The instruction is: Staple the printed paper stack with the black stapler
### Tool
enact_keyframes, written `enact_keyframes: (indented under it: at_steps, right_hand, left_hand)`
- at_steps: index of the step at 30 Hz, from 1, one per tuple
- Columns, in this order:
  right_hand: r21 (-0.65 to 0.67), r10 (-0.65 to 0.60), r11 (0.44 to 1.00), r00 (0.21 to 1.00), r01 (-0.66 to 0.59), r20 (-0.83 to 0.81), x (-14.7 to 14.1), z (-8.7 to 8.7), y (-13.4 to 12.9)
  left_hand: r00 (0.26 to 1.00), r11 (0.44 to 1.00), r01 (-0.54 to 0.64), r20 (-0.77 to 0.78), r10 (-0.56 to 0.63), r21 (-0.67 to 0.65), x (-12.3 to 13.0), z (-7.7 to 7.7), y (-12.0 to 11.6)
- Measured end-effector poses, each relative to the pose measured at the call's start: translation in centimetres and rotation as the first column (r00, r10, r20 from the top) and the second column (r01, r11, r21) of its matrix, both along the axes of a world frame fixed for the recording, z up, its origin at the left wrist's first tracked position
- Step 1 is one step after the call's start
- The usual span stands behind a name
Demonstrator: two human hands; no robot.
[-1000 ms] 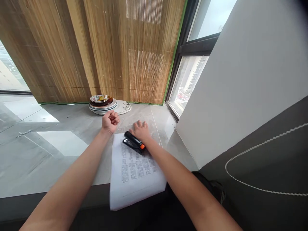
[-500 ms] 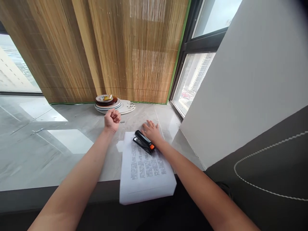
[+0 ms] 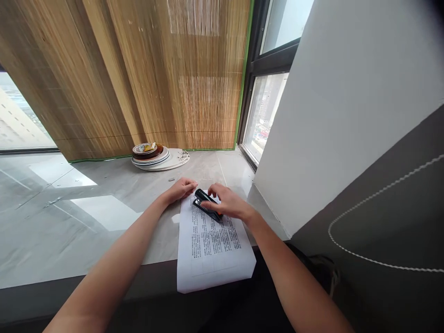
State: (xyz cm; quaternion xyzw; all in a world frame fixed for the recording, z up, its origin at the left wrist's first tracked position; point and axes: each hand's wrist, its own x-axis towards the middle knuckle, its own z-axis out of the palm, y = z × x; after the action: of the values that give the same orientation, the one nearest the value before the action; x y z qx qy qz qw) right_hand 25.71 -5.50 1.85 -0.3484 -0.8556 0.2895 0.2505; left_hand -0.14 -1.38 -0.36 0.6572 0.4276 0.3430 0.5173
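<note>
Printed paper sheets (image 3: 217,245) lie on the grey marble ledge, their lower end hanging over its front edge. On the upper part of the paper rests a black stapler (image 3: 208,205) with an orange patch, its jaws apart. My right hand (image 3: 222,199) is wrapped over the stapler, thumb on the near side and fingers on the far side. My left hand (image 3: 183,188) is closed at the top left corner of the paper, beside the stapler's front end; what it pinches, if anything, is too small to make out.
A stack of plates (image 3: 151,156) stands at the back of the ledge by a bamboo blind (image 3: 156,83). A small staple strip (image 3: 171,179) lies behind my left hand. At the right are a white wall (image 3: 333,106) and a hanging beaded cord (image 3: 364,262).
My left hand has come down and right to the paper's corner. My right hand has moved from beside the stapler onto it. The view has shifted slightly.
</note>
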Motion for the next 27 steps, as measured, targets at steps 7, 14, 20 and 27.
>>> enact_keyframes:
  at_steps: [7,14,20,27]
  right_hand:
    - [0.133,-0.055,0.99,0.993,0.041,0.104,-1.2,-1.4,-2.4]
    - [0.067,0.078,0.995,0.996,-0.075,-0.043,0.2,-0.4,-1.5]
    - [-0.229,0.009,0.972,0.983,-0.052,-0.186,4.1,0.3,-0.7]
    - [-0.284,0.01,0.956,0.98,-0.068,-0.199,3.1,-0.2,-1.3]
  left_hand:
    - [0.998,0.998,-0.047,-0.04,0.048,0.034,0.4,0.3,-0.3]
    - [0.998,0.999,0.005,0.057,-0.003,-0.034,0.1,0.3,0.0]
    - [0.99,0.998,0.003,0.14,0.005,-0.057,-0.4,-0.3,0.6]
    - [0.921,0.995,-0.017,0.386,0.054,-0.1,-1.2,-0.9,1.4]
